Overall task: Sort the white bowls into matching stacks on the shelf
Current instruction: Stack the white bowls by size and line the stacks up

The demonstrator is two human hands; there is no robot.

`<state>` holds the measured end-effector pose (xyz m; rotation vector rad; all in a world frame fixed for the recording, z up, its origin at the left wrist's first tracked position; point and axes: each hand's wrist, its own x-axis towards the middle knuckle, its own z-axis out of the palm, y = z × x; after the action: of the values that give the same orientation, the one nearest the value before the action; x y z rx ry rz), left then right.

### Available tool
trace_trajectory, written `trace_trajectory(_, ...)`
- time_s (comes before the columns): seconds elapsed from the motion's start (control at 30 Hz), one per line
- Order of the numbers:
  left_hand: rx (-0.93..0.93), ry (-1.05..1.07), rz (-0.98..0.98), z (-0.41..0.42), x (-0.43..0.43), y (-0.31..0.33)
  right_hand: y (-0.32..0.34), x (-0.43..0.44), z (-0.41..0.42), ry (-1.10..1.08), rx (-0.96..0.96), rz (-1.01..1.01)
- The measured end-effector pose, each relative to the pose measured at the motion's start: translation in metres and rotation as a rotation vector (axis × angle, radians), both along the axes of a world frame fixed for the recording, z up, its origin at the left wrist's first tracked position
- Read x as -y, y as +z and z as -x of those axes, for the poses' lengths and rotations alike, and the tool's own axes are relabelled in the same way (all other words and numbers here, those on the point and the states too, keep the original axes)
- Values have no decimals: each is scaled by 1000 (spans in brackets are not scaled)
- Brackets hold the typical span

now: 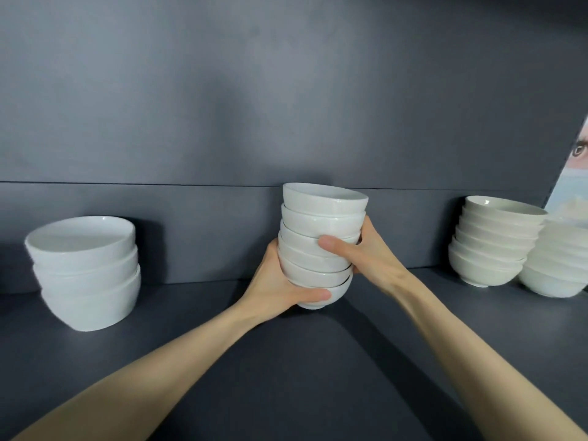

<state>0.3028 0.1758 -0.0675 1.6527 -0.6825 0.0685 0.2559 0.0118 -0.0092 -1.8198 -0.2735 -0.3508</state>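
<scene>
Midway along the dark grey matte shelf (286, 361), toward its back panel (222, 122): tall stack of small white glazed bowls (318, 214), held in both hands. The stack's long axis runs near vertical, with all mouths up and feet down. Top bowl sits cocked, rim dipping to the right. Lowest bowl's foot is at or just over the shelf surface; contact cannot be told.

Left hand (280, 281) cups the stack low on its left side. Its thumb is curled across the front of the bottom bowl; its other fingers are hidden behind the stack. Right hand (369, 256) grips the right side at about mid-height, thumb pressed across the front of the middle bowls, fingers wrapped round the back out of sight. Both forearms are bare.

Well apart to the left: stack of three wider white bowls (86, 272), mouths up, leaning slightly. Well apart to the right: second stack of small white bowls (496, 240), upright, similar in shape to the held ones. Just beside it at the frame edge is a further white stack (560, 265), blurred. Behind that leans a printed sheet (572, 186), cropped; lettering, if any, not readable. Bowls show plain glaze.
</scene>
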Motion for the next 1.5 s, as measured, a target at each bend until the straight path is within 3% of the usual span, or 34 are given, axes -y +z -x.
trace_trajectory(0.4, 38, 146, 29, 109, -107, 22, 36, -103, 96, 161, 67, 43)
trace_trajectory(0.97, 58, 456, -32, 286, -406, 30, 37, -392, 213, 459, 53, -5)
trace_trajectory(1.5, 158, 691, -42, 252, -618, 72, 81, -612, 150, 617, 118, 26)
